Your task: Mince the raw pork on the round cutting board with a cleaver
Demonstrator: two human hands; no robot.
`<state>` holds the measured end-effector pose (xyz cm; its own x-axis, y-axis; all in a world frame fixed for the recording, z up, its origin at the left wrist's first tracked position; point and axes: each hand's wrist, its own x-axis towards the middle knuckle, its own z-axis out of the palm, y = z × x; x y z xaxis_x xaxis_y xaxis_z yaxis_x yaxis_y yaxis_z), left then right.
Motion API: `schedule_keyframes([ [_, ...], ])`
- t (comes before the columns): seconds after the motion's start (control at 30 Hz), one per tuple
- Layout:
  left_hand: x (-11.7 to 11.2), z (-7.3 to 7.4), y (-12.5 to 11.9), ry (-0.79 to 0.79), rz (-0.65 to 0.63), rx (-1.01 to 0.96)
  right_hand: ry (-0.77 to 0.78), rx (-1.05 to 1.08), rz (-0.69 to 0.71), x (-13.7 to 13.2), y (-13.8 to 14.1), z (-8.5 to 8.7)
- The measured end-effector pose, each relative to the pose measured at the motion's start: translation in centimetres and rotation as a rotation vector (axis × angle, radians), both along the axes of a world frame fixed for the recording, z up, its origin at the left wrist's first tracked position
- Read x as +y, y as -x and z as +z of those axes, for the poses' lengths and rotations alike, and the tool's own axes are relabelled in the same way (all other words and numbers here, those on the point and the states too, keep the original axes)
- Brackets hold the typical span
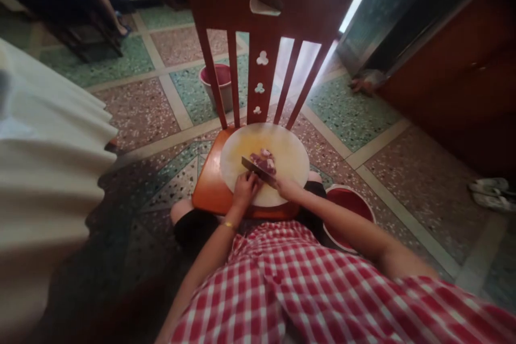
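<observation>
A round white cutting board lies on the seat of a wooden chair in front of me. Pinkish cut pieces sit near the board's middle. My right hand is closed on the handle of a knife. Its dark blade slants left across the pieces. My left hand rests on the board's near edge just under the blade's tip. Its fingers are curled, and I cannot see what they hold. A gold bangle is on my left wrist.
A red bowl stands on the floor by my right forearm. A pink bucket stands behind the chair. White cloth hangs at the left. Sandals and a wooden cabinet are at the right. The floor is patterned tile.
</observation>
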<state>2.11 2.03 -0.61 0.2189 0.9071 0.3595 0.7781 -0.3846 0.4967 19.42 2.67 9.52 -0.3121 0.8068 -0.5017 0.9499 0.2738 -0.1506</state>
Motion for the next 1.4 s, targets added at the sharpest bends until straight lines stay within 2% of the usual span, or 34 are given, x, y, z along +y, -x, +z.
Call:
schedule_keyframes([
  [0.1, -0.5, -0.3, 0.5, 0.002, 0.024, -0.177, -0.007, -0.038, -0.021, -1.2, -1.9, 0.5],
  [0.2, -0.7, -0.6, 0.9, -0.017, 0.102, -0.283, -0.052, -0.045, -0.031, -2.2, -1.5, 1.4],
  [0.33, -0.6, -0.8, 0.8, -0.020, 0.102, -0.256, -0.058, -0.055, -0.013, -3.6, -0.7, 1.9],
  [0.47, -0.5, -0.9, 0.4, 0.012, 0.093, -0.208, 0.007, -0.072, -0.024, -4.4, -1.0, 1.6],
  [0.57, -0.2, -1.0, 0.4, 0.048, 0.085, -0.166, 0.044, -0.091, -0.013, -3.3, -0.1, 1.3],
  [0.73, 0.1, -0.6, 0.7, 0.048, 0.064, -0.116, 0.011, -0.009, 0.062, 1.3, 4.4, 0.8],
  [0.8, 0.1, -0.5, 0.8, 0.042, 0.058, -0.100, 0.030, 0.007, 0.065, 2.0, 5.0, 0.8],
  [0.87, 0.0, -0.6, 0.7, 0.045, 0.055, -0.078, 0.069, -0.013, 0.052, 1.4, 3.9, 0.9],
  [1.0, -0.2, -1.1, 0.5, 0.070, 0.058, -0.080, 0.154, -0.118, -0.008, -1.7, -0.4, 1.4],
  [1.07, -0.2, -1.2, 0.5, 0.079, 0.050, -0.104, 0.178, -0.142, -0.021, -2.1, -0.9, 1.3],
  [1.13, -0.1, -1.3, 0.5, 0.078, 0.043, -0.119, 0.170, -0.119, -0.007, -0.9, 0.6, 0.6],
  [1.3, 0.1, -1.0, 0.7, 0.030, 0.045, -0.080, 0.096, 0.009, 0.013, 4.2, 6.2, -1.0],
  [1.4, 0.1, -0.7, 0.7, 0.021, 0.040, -0.071, 0.078, 0.035, 0.014, 3.8, 5.6, -0.7],
])
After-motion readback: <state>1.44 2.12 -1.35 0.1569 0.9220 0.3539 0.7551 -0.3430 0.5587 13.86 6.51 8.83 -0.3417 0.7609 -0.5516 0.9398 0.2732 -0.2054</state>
